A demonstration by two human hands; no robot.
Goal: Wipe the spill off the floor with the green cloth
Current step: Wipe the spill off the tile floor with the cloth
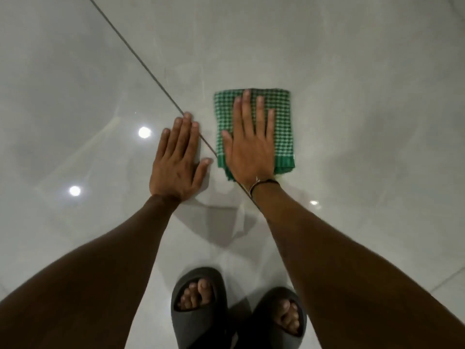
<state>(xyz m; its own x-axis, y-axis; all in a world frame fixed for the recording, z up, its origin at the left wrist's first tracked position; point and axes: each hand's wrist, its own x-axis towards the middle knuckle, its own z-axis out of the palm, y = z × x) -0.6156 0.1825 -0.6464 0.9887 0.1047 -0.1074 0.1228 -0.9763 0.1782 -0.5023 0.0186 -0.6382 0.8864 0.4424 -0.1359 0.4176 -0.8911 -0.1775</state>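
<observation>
Fingers (245, 109) of the right hand (247, 144) lie straight and slightly spread, pressed flat on the green cloth (283, 122) (folded, checked), which lies on the floor (352, 71) just right of a grout line (141, 61). Left hand (177, 159) rests flat on the tile beside it, fingers together. Dark slippers (198, 308) show below.

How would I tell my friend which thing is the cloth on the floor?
Look at the glossy pale tiled floor, just right of the dark grout line. There the right hand presses flat on a folded cloth. It is the only green-and-white checked thing; the left hand beside it rests on bare tile.
</observation>
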